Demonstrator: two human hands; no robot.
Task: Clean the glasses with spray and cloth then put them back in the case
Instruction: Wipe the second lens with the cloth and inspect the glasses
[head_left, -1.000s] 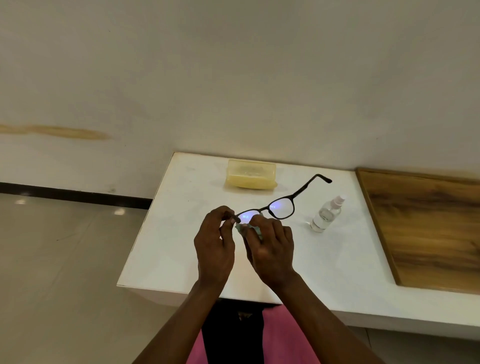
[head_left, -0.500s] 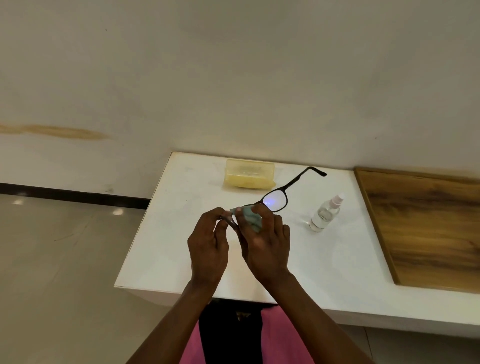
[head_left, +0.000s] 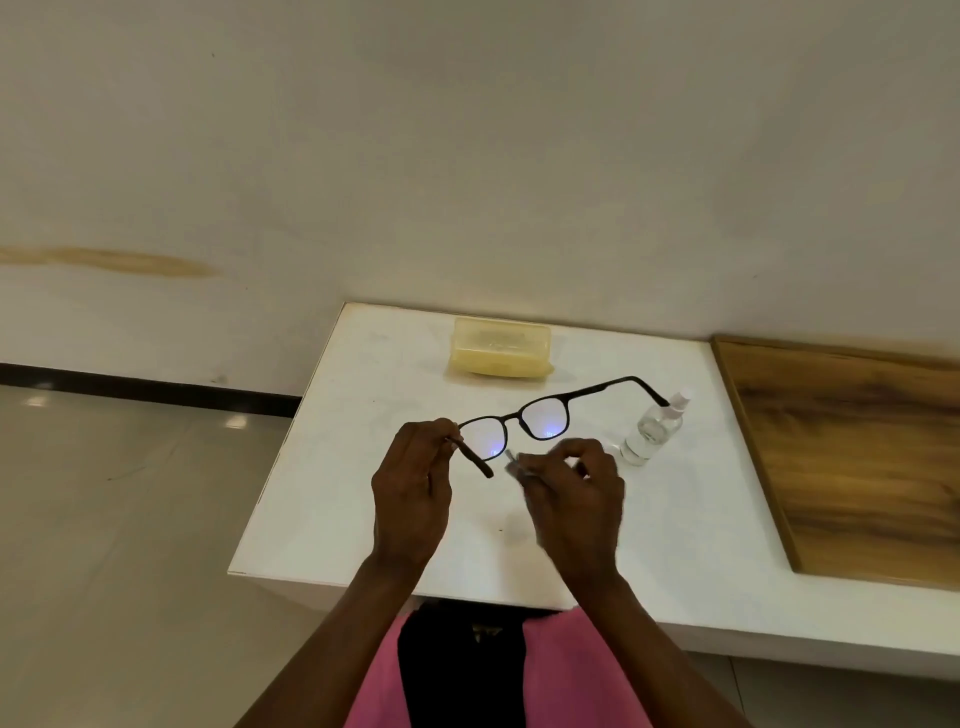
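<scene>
The table (head_left: 322, 519) stands against the wall, a wooden surface (head_left: 852, 467) to its right. The case (head_left: 500, 351) lies at the table's far edge, the spray bottle (head_left: 652, 431) to its right and nearer. The glasses (head_left: 540, 418) hang above the middle (held at their left end), between case and hands, the cloth (head_left: 511, 462) just near of them

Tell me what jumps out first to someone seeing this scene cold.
The black glasses held open above the white table, their lenses catching bluish glints, draw the eye first; the left hand pinches one temple, while the right hand holds a small cloth just below the lenses. Behind them a closed yellow case sits near the wall, and a clear spray bottle stands to the right.
</scene>
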